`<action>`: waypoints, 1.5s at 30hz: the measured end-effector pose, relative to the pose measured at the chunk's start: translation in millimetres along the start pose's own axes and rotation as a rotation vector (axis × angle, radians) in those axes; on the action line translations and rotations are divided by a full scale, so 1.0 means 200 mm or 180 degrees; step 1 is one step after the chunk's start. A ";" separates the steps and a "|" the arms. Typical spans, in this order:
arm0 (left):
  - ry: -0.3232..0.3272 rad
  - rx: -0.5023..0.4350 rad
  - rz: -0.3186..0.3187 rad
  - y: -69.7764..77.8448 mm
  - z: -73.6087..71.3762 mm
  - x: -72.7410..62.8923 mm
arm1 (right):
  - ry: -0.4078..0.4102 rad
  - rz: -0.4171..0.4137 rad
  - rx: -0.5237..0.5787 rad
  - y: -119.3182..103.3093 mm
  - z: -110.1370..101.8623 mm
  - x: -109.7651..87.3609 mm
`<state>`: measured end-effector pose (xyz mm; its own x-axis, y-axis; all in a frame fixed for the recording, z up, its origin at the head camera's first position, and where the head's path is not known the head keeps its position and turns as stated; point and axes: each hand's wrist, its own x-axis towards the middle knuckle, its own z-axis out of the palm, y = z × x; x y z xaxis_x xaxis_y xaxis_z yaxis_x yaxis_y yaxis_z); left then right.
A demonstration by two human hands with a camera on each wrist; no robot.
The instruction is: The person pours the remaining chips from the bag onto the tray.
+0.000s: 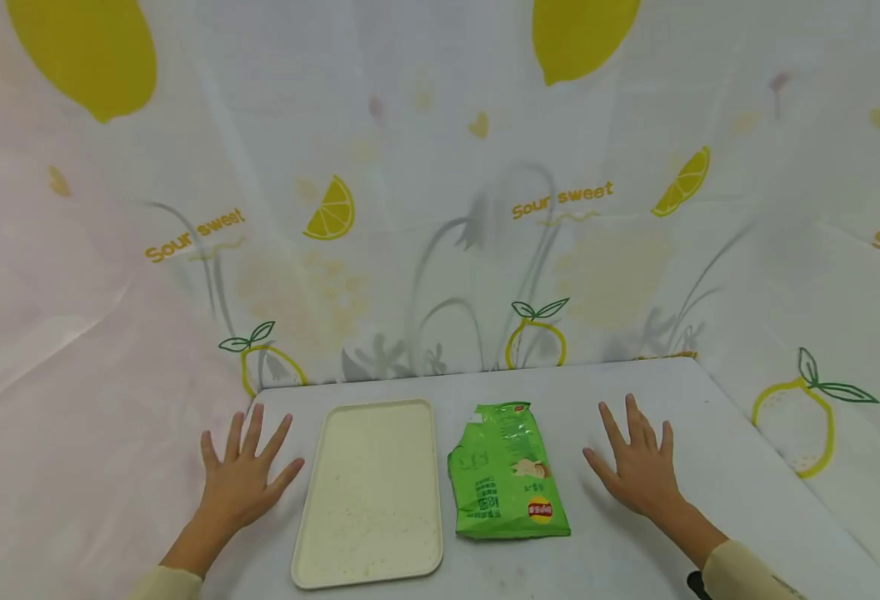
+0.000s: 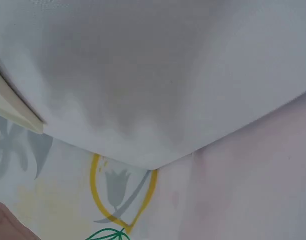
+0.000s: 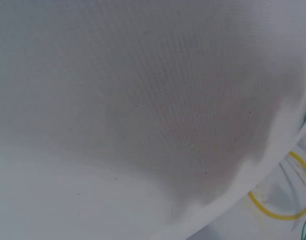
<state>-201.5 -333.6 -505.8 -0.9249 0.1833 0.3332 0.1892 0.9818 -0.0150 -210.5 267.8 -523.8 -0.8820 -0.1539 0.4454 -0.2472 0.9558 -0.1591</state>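
Note:
In the head view a cream rectangular tray (image 1: 372, 492) lies on the white table, with small crumbs on its near half. Right of it lies a green chip bag (image 1: 503, 475), its far left corner torn away. My left hand (image 1: 239, 483) is spread palm down, left of the tray, its thumb pointing toward the tray's edge. On the other side my right hand (image 1: 641, 471) is spread too, to the right of the bag and apart from it. Neither hand holds anything. Part of the left hand (image 2: 10, 225) shows at the lower left corner of the left wrist view.
A white table (image 1: 515, 571) carries the tray and bag. Behind it and along both sides hangs a pale curtain (image 1: 440, 208) printed with lemons and lettering. The table's far edge meets the curtain. A beige sleeve (image 1: 743, 571) covers the right forearm.

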 end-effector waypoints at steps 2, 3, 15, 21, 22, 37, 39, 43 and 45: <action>0.0046 0.0100 0.0104 0.00 0.00 -0.01 | 0.0017 -0.0018 -0.0006 -0.03 0.00 0.00; 0.0068 0.0148 0.0156 0.01 0.01 -0.01 | 0.0023 -0.0026 -0.0010 -0.04 0.01 0.00; 0.0184 0.0074 0.0301 0.03 0.05 -0.09 | -0.0061 -0.0317 0.0169 -0.19 -0.02 -0.05; 0.0225 -0.0023 0.0542 0.05 0.04 -0.13 | -0.0032 -0.0266 0.0161 -0.23 0.00 -0.06; 0.0246 -0.0016 0.0567 0.06 0.04 -0.13 | -0.0077 -0.0202 0.0183 -0.23 0.01 -0.06; -0.0134 -0.0556 0.0846 0.17 0.08 -0.22 | -0.1445 0.0912 0.1374 -0.37 0.02 -0.06; -0.0187 -0.0642 0.0898 0.18 0.08 -0.24 | -0.1488 0.1013 0.1530 -0.39 0.03 -0.07; -0.0244 -0.0731 0.0938 0.20 0.07 -0.26 | -0.1560 0.1228 0.1718 -0.41 0.03 -0.07; -0.0297 -0.0785 0.0930 0.21 0.06 -0.27 | -0.1596 0.1286 0.1734 -0.41 0.03 -0.07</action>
<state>-147.7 -301.6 -536.3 -0.8442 0.4681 0.2611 0.5120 0.8484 0.1343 -180.6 189.2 -522.1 -0.9861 -0.0420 -0.1607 0.0802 0.7267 -0.6822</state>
